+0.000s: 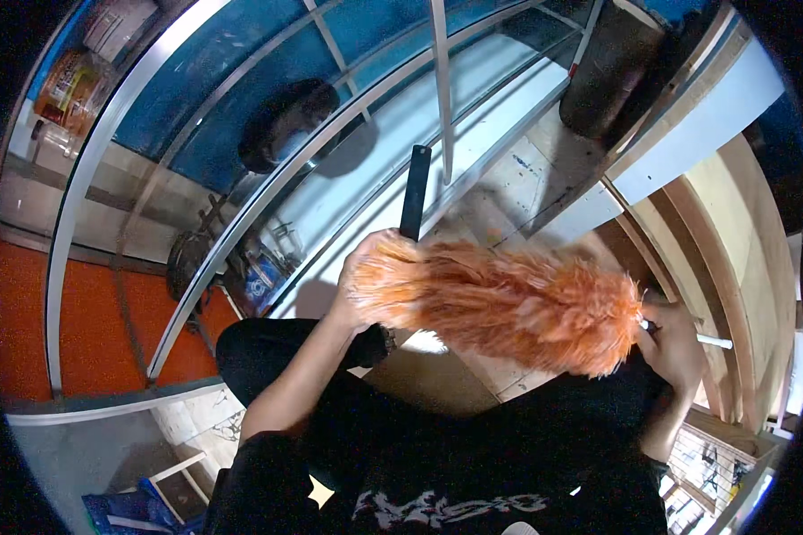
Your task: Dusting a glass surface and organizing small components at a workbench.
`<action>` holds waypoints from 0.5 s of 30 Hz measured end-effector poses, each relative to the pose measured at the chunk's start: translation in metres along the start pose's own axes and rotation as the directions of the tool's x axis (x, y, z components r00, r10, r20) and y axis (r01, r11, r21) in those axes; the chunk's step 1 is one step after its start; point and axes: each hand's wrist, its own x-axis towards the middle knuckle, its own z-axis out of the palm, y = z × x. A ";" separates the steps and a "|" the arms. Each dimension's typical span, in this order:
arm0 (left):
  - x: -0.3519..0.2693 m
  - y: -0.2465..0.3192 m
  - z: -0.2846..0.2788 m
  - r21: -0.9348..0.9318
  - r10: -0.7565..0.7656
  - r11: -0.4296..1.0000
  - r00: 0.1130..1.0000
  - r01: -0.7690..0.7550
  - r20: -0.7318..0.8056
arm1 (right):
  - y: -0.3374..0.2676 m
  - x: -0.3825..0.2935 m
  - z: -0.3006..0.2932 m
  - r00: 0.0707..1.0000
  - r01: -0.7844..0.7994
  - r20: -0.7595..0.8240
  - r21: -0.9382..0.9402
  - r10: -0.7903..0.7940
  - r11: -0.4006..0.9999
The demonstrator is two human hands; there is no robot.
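An orange, fluffy duster (522,304) lies crosswise in front of me, above my lap. My right hand (676,344) grips it at its right end, where a thin white rod (715,342) sticks out past the fist. At the other end is my left hand (368,274), its fingers largely hidden behind the orange fibres. A flat black bar (415,194) rises from behind that hand, its lower end hidden; whether it belongs to the duster I cannot tell.
A glass showcase with a metal frame (444,100) stands ahead and left, with a white base panel (502,73) and an orange panel (100,321). Curved-looking wooden boards (716,267) are on the right. A dark cylindrical container (609,67) stands at the upper right, on the tiled floor (522,174).
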 end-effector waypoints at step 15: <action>-0.001 0.004 0.006 -0.037 -0.102 0.994 0.993 0.104 0.062 | 0.016 0.010 -0.006 0.924 -0.348 -0.219 -0.149 0.312 0.925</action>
